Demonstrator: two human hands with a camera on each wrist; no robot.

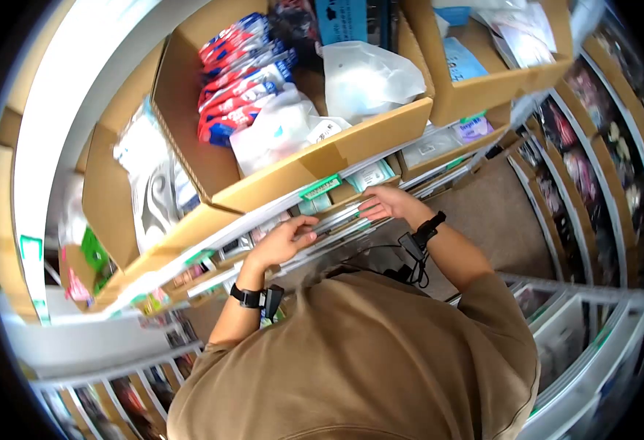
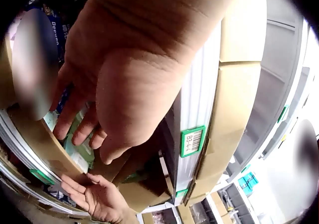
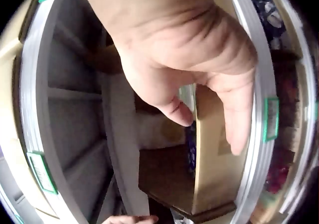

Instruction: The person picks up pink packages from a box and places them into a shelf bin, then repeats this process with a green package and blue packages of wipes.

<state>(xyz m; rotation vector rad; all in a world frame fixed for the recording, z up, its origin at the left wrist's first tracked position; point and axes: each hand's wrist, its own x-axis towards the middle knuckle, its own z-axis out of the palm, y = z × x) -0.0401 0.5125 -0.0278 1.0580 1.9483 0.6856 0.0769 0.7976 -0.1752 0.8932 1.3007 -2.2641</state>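
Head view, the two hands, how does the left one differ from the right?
The left hand points its fingers toward the picture's right, while the right hand points its fingers toward the left. The left hand sits lower in the picture; the right hand sits higher. Both are bare, and each has a black strap at the wrist.

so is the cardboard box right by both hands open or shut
Open on top: in the left wrist view, pale green packaging shows inside the cardboard box.

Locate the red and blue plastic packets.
In the head view, the red and blue plastic packets sit in the large brown cardboard box, left of translucent white bags.
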